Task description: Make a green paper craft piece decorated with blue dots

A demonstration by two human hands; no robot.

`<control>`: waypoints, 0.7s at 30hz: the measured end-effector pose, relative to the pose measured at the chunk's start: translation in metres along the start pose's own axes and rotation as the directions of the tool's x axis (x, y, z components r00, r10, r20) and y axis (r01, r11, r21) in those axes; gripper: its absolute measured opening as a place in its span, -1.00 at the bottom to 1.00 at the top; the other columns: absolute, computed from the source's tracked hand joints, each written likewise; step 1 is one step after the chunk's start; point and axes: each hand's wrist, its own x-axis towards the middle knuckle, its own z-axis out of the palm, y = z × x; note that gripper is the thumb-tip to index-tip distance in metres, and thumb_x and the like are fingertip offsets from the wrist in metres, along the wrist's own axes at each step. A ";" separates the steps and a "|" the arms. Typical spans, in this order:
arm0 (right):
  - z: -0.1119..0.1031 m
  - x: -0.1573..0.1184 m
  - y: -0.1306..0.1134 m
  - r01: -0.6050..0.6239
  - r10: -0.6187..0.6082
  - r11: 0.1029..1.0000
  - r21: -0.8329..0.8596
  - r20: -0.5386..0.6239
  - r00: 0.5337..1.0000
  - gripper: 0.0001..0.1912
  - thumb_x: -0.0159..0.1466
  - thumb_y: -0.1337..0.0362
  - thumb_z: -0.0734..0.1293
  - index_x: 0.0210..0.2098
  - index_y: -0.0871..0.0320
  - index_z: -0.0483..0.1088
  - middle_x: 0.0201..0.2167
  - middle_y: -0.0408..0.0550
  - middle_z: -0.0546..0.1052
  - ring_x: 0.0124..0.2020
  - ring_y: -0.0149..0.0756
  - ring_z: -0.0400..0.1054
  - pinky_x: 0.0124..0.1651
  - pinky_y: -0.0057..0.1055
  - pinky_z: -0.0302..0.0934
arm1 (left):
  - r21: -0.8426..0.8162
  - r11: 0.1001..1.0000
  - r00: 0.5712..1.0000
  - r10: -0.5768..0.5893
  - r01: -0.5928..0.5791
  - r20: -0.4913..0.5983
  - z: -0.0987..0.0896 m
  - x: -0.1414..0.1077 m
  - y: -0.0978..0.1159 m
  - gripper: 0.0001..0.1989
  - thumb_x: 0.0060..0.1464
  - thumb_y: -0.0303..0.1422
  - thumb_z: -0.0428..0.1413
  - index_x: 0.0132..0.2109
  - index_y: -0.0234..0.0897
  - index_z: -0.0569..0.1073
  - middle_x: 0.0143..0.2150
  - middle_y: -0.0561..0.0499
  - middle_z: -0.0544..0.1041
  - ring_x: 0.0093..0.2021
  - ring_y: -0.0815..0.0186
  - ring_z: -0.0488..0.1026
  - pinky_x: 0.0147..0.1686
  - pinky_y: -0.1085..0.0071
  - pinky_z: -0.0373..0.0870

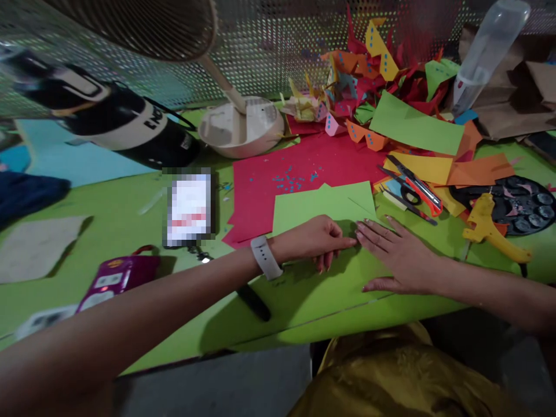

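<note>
two hands [402, 260], one fan [143, 26], one glue gun [484, 229], one cutter [428, 197]

L hand [319, 238] w/ watch strap [266, 258], R hand [397, 258] flat, green paper [321, 208]

Dim scene, soft hand shadows, slightly blurred edges

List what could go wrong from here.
Yellow glue gun: its nozzle points toward the right forearm; if hot, it might burn skin.
Orange utility knife: beyond the right hand; reaching there could risk a cut.
Loose blue bits: could scatter if the red paper shifts.
</note>
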 end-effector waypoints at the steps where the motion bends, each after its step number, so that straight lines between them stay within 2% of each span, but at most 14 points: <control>1: 0.000 0.000 0.000 0.001 -0.001 1.000 0.000 0.004 1.000 -0.02 0.32 -0.32 -0.07 0.41 0.35 -0.08 0.41 0.21 0.04 0.44 -0.01 -0.13 0.42 0.10 -0.27 | 0.011 1.000 1.000 -0.010 0.010 -0.006 -0.001 -0.001 0.000 -0.50 0.02 0.02 0.19 -0.61 -0.28 0.32 -0.76 0.08 0.41 -0.76 0.43 0.32 -0.68 0.52 0.27; 5: 0.001 0.000 0.001 0.003 -0.003 1.000 -0.008 0.014 1.000 -0.01 0.32 -0.31 -0.08 0.40 0.38 -0.08 0.42 0.23 0.01 0.44 0.02 -0.12 0.41 0.13 -0.23 | 0.028 0.998 0.997 -0.061 0.062 -0.047 -0.006 -0.008 -0.004 -0.46 -0.12 0.07 0.27 -0.65 -0.28 0.34 -0.78 0.08 0.39 -0.77 0.44 0.31 -0.68 0.53 0.28; 8: 0.000 0.000 0.000 -0.001 0.001 1.000 -0.014 0.012 1.000 -0.01 0.32 -0.31 -0.08 0.40 0.39 -0.08 0.42 0.23 0.01 0.44 0.02 -0.11 0.41 0.13 -0.22 | 0.049 0.994 0.992 -0.096 0.100 -0.084 -0.012 -0.018 -0.015 -0.46 -0.14 0.09 0.27 -0.66 -0.28 0.36 -0.79 0.07 0.37 -0.77 0.43 0.31 -0.71 0.54 0.23; 14: 0.000 -0.001 0.000 -0.010 0.010 0.999 -0.035 -0.007 1.000 -0.02 0.31 -0.31 -0.04 0.40 0.37 -0.05 0.42 0.23 0.02 0.43 0.02 -0.09 0.40 0.13 -0.17 | 0.085 0.990 0.984 -0.095 0.109 -0.152 -0.035 -0.042 -0.057 -0.50 -0.06 0.06 0.22 -0.64 -0.24 0.38 -0.76 0.05 0.41 -0.73 0.37 0.37 -0.70 0.52 0.24; 17: 0.000 -0.002 0.000 -0.011 0.010 0.999 -0.051 -0.022 1.000 -0.03 0.31 -0.31 -0.03 0.39 0.37 -0.03 0.41 0.23 0.05 0.43 0.02 -0.07 0.40 0.12 -0.15 | 0.138 0.984 0.969 -0.080 0.115 -0.232 -0.049 -0.053 -0.074 -0.55 -0.10 0.01 0.25 -0.64 -0.22 0.36 -0.75 0.05 0.41 -0.71 0.32 0.40 -0.69 0.49 0.27; 19: 0.000 -0.002 0.001 -0.006 0.004 0.998 -0.065 -0.025 1.000 -0.03 0.32 -0.31 -0.03 0.39 0.36 -0.02 0.40 0.24 0.07 0.42 0.02 -0.05 0.39 0.11 -0.13 | 0.192 0.979 0.926 0.012 0.066 -0.378 -0.056 -0.058 -0.079 -0.60 -0.07 0.00 0.22 -0.56 -0.22 0.42 -0.67 0.02 0.49 -0.63 0.29 0.46 -0.61 0.46 0.35; 21: -0.001 -0.002 0.001 0.005 -0.006 0.996 -0.085 -0.021 1.000 -0.04 0.33 -0.30 -0.05 0.38 0.38 0.00 0.40 0.24 0.08 0.41 0.02 -0.03 0.38 0.11 -0.10 | 0.227 0.974 0.826 0.132 -0.005 -0.549 -0.057 -0.060 -0.078 -0.64 -0.06 -0.01 0.19 -0.41 -0.24 0.48 -0.49 -0.06 0.60 -0.48 0.23 0.55 -0.50 0.40 0.44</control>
